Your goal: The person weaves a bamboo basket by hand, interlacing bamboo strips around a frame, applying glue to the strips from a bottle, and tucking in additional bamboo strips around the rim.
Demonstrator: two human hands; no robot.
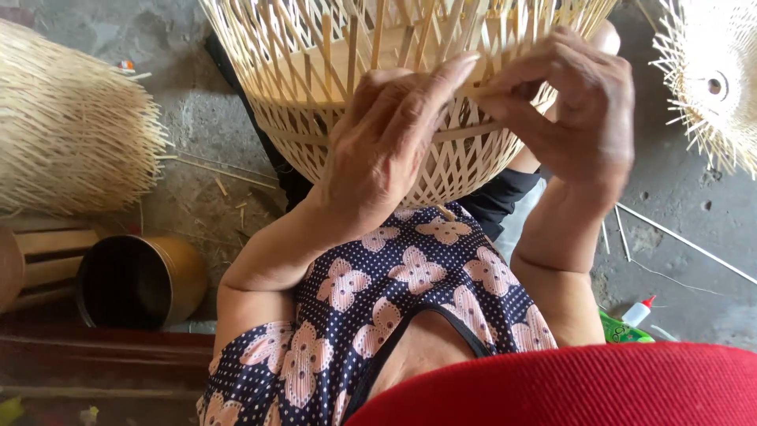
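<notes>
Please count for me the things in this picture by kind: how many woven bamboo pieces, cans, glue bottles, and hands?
Woven bamboo pieces: 3 (basket being worked, one at left, one at upper right)
Metal cans: 1
Glue bottles: 1
Hands: 2 (left hand, right hand)
Total: 7
</notes>
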